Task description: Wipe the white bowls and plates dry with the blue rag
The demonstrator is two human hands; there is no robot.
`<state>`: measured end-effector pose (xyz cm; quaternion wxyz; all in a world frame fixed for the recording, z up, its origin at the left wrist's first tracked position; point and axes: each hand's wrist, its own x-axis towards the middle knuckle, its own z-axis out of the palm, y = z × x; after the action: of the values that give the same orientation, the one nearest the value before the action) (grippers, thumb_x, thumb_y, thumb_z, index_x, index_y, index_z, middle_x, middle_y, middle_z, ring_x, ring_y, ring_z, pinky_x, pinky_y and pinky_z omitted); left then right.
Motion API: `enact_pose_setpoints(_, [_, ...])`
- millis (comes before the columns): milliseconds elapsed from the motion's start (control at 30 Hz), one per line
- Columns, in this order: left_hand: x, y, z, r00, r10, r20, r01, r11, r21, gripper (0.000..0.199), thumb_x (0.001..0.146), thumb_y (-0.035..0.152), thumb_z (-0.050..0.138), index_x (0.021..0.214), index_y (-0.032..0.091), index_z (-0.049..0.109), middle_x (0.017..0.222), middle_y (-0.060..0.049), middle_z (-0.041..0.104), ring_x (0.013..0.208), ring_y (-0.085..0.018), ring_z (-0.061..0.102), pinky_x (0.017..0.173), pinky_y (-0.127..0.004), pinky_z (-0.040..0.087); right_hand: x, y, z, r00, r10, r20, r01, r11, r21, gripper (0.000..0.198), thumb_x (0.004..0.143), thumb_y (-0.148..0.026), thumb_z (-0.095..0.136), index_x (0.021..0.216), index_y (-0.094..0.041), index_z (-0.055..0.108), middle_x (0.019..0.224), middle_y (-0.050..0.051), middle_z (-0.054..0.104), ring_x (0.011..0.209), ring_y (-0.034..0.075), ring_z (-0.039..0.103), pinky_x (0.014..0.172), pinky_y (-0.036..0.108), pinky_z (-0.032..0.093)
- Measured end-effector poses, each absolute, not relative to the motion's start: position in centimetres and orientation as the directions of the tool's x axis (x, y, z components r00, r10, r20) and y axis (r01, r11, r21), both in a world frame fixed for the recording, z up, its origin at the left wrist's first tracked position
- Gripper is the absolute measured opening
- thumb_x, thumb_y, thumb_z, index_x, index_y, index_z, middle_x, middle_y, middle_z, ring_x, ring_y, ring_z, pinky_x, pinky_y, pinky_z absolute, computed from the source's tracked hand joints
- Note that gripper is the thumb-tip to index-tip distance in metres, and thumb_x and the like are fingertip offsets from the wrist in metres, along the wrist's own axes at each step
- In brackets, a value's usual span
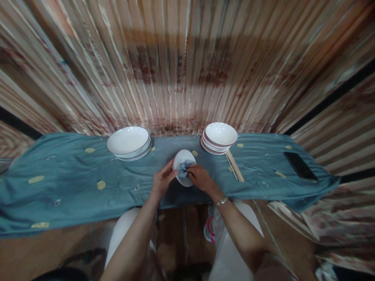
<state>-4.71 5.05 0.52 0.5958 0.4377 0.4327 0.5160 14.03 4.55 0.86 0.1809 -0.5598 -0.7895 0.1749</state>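
A white bowl (179, 157) is tilted toward me over the front middle of the table. My left hand (163, 180) grips its left rim, thumb on the near side. In my right hand (202, 178) is a bunched light-blue cloth (184, 167), pressed against the inside of the bowl; the fingers are closed round it. Behind and to the right stands a stack of white bowls (220, 134), some with reddish rims. To the left is a stack of white plates (129, 141) with dark rims.
Several chopsticks (234, 167) lie beside the bowl stack. A black phone (300, 166) rests at the right end of the table. The blue-green tablecloth (79, 171) is wrinkled and hangs over the front edge. A pleated curtain (175, 70) rises directly behind the table.
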Motion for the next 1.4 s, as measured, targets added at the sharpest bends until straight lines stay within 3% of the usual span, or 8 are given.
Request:
enact_pose_setpoints(200, [-4.6, 5.0, 0.6, 0.094, 0.995, -0.037, -0.242, 0.059, 0.968, 0.069, 0.057, 0.041, 0.086, 0.120, 0.018, 0.069, 0.110, -0.010, 0.074, 0.102, -0.027, 0.068, 0.097, -0.042, 0.052, 12.3, 5.8, -0.6, -0.183, 0.921, 0.344, 0.750, 0.357, -0.556, 0.043, 0.091, -0.013, 0.041, 0.132, -0.013, 0.056, 0.142, 0.016, 0.049, 0.135, 0.024, 0.042, 0.115, 0.043, 0.033])
enact_pose_setpoints(367, [-4.5, 5.2, 0.2, 0.068, 0.997, -0.022, -0.251, 0.038, 0.967, 0.071, 0.055, 0.041, 0.087, 0.120, 0.019, 0.069, 0.114, -0.010, 0.073, 0.103, -0.027, 0.068, 0.097, -0.043, 0.052, 11.0, 6.7, -0.6, -0.104, 0.931, 0.351, 0.526, 0.351, -0.775, 0.042, 0.093, -0.023, 0.042, 0.134, -0.019, 0.054, 0.151, 0.013, 0.041, 0.142, 0.021, 0.035, 0.118, 0.041, 0.028])
enact_pose_setpoints(600, [-4.4, 5.2, 0.1, 0.065, 0.997, -0.050, -0.265, 0.065, 0.962, 0.074, 0.053, 0.043, 0.088, 0.120, 0.019, 0.069, 0.117, -0.011, 0.072, 0.106, -0.029, 0.067, 0.095, -0.044, 0.053, 10.7, 6.0, 1.7, -0.183, 0.978, 0.095, -0.022, 0.092, -0.995, 0.039, 0.087, -0.044, 0.051, 0.114, -0.022, 0.067, 0.108, 0.003, 0.070, 0.101, 0.019, 0.064, 0.090, 0.032, 0.050])
enact_pose_setpoints(767, [-4.7, 5.1, 0.2, 0.063, 0.995, -0.078, -0.262, 0.092, 0.961, 0.074, 0.053, 0.043, 0.088, 0.120, 0.019, 0.069, 0.113, -0.010, 0.073, 0.102, -0.028, 0.069, 0.091, -0.043, 0.055, 11.0, 5.8, 1.3, -0.233, 0.973, 0.000, -0.087, -0.021, -0.996, 0.037, 0.079, -0.050, 0.060, 0.097, -0.020, 0.072, 0.086, 0.002, 0.070, 0.077, 0.015, 0.061, 0.071, 0.026, 0.049])
enact_pose_setpoints(900, [-4.9, 5.0, 0.2, 0.057, 0.994, -0.095, -0.269, 0.107, 0.957, 0.072, 0.053, 0.042, 0.088, 0.118, 0.019, 0.070, 0.103, -0.008, 0.076, 0.089, -0.023, 0.071, 0.083, -0.038, 0.057, 12.2, 6.0, 0.9, -0.377, 0.926, 0.015, 0.006, 0.019, -1.000, 0.035, 0.077, -0.049, 0.065, 0.086, -0.017, 0.073, 0.076, 0.000, 0.067, 0.071, 0.014, 0.057, 0.069, 0.026, 0.047])
enact_pose_setpoints(1067, [-4.9, 5.0, 0.5, 0.065, 0.992, -0.108, -0.259, 0.121, 0.958, 0.073, 0.051, 0.042, 0.089, 0.118, 0.018, 0.070, 0.101, -0.008, 0.076, 0.089, -0.023, 0.070, 0.086, -0.038, 0.056, 13.8, 5.6, 1.6, -0.459, 0.888, -0.044, 0.492, 0.212, -0.844, 0.027, 0.087, -0.031, 0.054, 0.072, -0.016, 0.070, 0.063, -0.003, 0.060, 0.061, 0.012, 0.052, 0.061, 0.022, 0.040])
enact_pose_setpoints(1233, [-4.8, 5.0, 0.8, 0.055, 0.993, -0.102, -0.241, 0.112, 0.964, 0.077, 0.050, 0.046, 0.089, 0.119, 0.018, 0.069, 0.105, -0.010, 0.075, 0.096, -0.026, 0.070, 0.090, -0.041, 0.055, 14.1, 4.8, 2.1, -0.292, 0.956, -0.021, 0.858, 0.252, -0.449, 0.022, 0.091, -0.019, 0.050, 0.089, -0.017, 0.072, 0.091, 0.006, 0.071, 0.086, 0.018, 0.063, 0.080, 0.026, 0.046])
enact_pose_setpoints(1400, [-4.8, 4.9, 1.1, 0.078, 0.992, -0.100, -0.241, 0.116, 0.963, 0.077, 0.050, 0.046, 0.089, 0.119, 0.017, 0.069, 0.109, -0.011, 0.074, 0.099, -0.027, 0.069, 0.092, -0.043, 0.054, 13.9, 5.3, 1.4, -0.195, 0.965, 0.178, 0.893, 0.250, -0.375, 0.029, 0.092, -0.015, 0.045, 0.112, -0.014, 0.067, 0.119, 0.014, 0.064, 0.111, 0.024, 0.057, 0.101, 0.037, 0.043])
